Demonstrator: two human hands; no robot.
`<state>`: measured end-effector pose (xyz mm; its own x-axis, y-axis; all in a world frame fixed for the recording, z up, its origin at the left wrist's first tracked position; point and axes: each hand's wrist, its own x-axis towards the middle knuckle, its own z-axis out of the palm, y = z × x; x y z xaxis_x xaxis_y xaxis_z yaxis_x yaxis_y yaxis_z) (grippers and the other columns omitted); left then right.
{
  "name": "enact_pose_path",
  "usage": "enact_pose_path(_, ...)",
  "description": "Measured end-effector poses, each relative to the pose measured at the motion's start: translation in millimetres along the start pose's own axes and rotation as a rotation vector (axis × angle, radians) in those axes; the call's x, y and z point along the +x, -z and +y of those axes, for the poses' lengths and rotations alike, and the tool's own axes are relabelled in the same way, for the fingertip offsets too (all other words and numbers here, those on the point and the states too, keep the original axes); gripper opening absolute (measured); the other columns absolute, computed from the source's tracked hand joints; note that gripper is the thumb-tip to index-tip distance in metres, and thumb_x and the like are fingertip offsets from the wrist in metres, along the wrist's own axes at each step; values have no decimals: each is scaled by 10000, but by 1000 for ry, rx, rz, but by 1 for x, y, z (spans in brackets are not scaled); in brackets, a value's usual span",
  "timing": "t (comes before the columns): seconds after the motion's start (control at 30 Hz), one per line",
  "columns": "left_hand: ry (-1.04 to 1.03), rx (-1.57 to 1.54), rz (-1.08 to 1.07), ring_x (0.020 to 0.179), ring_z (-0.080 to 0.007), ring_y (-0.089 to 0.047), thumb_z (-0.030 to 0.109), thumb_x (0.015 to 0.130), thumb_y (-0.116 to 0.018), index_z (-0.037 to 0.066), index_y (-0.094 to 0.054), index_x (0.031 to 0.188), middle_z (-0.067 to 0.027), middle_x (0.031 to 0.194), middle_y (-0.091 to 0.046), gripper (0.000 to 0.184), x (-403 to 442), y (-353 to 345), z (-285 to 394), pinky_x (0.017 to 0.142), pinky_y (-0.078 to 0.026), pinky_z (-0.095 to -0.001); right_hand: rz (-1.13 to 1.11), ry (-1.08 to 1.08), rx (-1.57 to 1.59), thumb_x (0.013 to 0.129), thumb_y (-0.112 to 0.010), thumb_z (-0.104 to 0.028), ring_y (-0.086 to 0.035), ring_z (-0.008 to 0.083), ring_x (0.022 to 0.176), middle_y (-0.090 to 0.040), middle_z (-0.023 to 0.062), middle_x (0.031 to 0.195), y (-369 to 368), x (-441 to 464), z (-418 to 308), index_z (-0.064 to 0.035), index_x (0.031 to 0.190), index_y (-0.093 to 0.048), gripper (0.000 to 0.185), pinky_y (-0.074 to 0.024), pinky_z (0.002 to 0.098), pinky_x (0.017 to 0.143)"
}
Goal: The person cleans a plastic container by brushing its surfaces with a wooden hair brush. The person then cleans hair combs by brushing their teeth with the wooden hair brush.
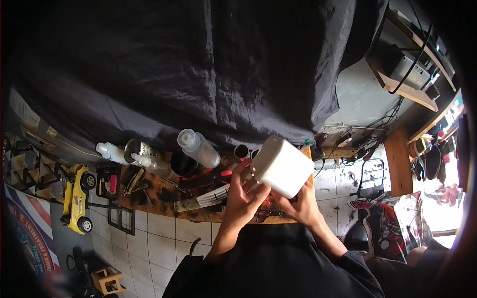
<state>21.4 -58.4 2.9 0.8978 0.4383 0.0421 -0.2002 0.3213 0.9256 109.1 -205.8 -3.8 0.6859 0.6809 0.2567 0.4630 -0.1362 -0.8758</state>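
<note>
Between my two hands, a white box-shaped object (284, 166) with rounded corners is held up above the front of a wooden table (198, 214). My left hand (243, 198) grips its left side, fingers behind it and thumb near its lower corner. From below and the right, my right hand (299, 204) supports it, its fingers partly hidden under the object. A white comb (212, 196) lies on the table just left of my left hand. Behind it stand a clear spray bottle (201, 150) and a dark cup (242, 152).
More bottles (112, 153) stand at the table's left end. A dark cloth (174, 74) hangs behind the table. A yellow toy car (76, 198) is at the left. Cables (365, 149) and a wooden shelf (405, 89) are at the right. A person's dark-clothed part shows at lower right.
</note>
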Motion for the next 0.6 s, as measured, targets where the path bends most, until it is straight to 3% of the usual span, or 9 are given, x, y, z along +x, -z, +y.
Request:
enact_pose_path(0.03, -9, -33, -23, 1203, -220, -423, 203, 783, -754, 39, -227, 1381, -123, 1293, -400, 813, -1, 0, 1, 993, -385, -393, 97, 224, -308, 717, -738, -215, -654, 286, 681, -613, 154, 909, -3, 1, 4, -13, 1028, -612, 391, -533, 349, 591)
enact_pose_path(0.07, -38, -171, -106, 1236, -226, -393, 226, 798, -739, 42, -198, 1399, -131, 1313, -384, 829, -3, 4, -5, 1024, -353, -415, 64, 98, -369, 679, -758, -251, -649, 351, 737, -562, 202, 1087, -11, -7, 7, -45, 1072, -612, 467, -542, 392, 616)
enact_pose_path(0.17, 22, -33, 87, 1182, -221, -466, 223, 717, -814, 25, -210, 1405, -141, 1285, -449, 937, -5, -10, 4, 985, -405, -360, 2, -18, -337, 686, -742, -184, -653, 346, 815, -649, 167, 936, -21, -14, -5, -34, 1041, -628, 402, -535, 415, 678)
enact_pose_path(0.23, -50, 63, 83, 1165, -219, -482, 216, 696, -829, 15, -222, 1403, -142, 1275, -463, 953, -5, -14, 7, 975, -416, -347, -57, -76, -368, 680, -747, -192, -644, 343, 846, -636, 182, 979, -22, -13, -11, -31, 1050, -619, 424, -529, 410, 697)
enact_pose_path(0.3, -118, 161, 79, 1149, -217, -498, 210, 676, -844, 4, -234, 1401, -143, 1266, -477, 970, -6, -15, 8, 965, -426, -334, 13, 131, -242, 685, -757, -274, -654, 318, 671, -666, 124, 805, -24, -12, -9, -46, 1069, -609, 470, -540, 392, 618)
enact_pose_path(0.43, -104, 30, -3, 1159, -203, -488, 212, 641, -866, -10, -238, 1407, -138, 1276, -471, 1015, -7, -10, 12, 969, -420, -331, -122, 180, 201, 695, -754, -164, -614, 297, 947, -619, 147, 1057, -8, -2, -25, -7, 1120, -577, 486, -489, 372, 801)
enact_pose_path(0.5, -111, 9, -47, 1159, -200, -488, 214, 628, -873, -8, -237, 1411, -136, 1282, -468, 1033, -4, -8, 14, 969, -419, -329, -99, 246, 166, 703, -745, -152, -613, 274, 953, -623, 128, 1058, -5, -2, -25, -10, 1135, -574, 486, -487, 370, 814)
enact_pose_path(0.57, -140, 14, -142, 1164, -197, -482, 213, 603, -887, 0, -238, 1416, -128, 1284, -467, 1062, -3, -4, 17, 973, -413, -328, -142, 84, 506, 708, -736, -135, -614, 238, 928, -615, 115, 1049, -4, -4, -23, 5, 1139, -563, 485, -501, 342, 772)
enact_pose_path(0.6, -141, 16, -140, 1164, -197, -482, 213, 603, -887, 0, -238, 1416, -128, 1284, -467, 1062, -1, -1, 17, 973, -413, -328, -208, -151, 660, 730, -712, -116, -617, 200, 872, -621, 101, 985, 7, -5, -36, 22, 1120, -556, 443, -501, 292, 715)
